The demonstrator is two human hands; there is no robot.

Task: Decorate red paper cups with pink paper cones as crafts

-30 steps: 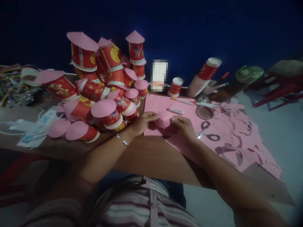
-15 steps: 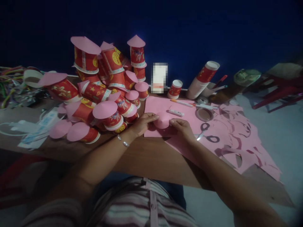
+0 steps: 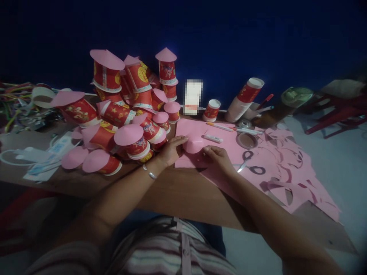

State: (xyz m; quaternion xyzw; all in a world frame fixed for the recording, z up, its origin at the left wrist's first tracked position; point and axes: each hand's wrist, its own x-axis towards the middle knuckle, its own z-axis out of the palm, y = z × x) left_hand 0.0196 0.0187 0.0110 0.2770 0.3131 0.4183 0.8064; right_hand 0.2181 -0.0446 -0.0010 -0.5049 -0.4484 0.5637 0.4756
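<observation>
A small pink paper cone [image 3: 194, 144] is over the pink sheet [image 3: 183, 162], its left edge pinched by my left hand [image 3: 171, 149]. My right hand [image 3: 217, 156] is just right of the cone, fingers pressed together; whether it touches the edge or holds something small is hard to tell. Behind the cone lies a white glue tube [image 3: 213, 138]. Scissors [image 3: 252, 163] with dark handles rest to the right. On the left stand and lie several red paper cups with pink cone tops [image 3: 128, 135].
A tape roll [image 3: 247, 141], pens [image 3: 220, 126], a single red cup [image 3: 211, 110] and a leaning cup stack [image 3: 245, 100] are at the back. Pink scraps [image 3: 289, 160] cover the right side. A power strip [image 3: 54, 154] and wires [image 3: 17, 107] are at left.
The cone has shifted slightly left and tilted or turned in my left hand. My right fingers have moved a little down and left. The view has shifted slightly.
</observation>
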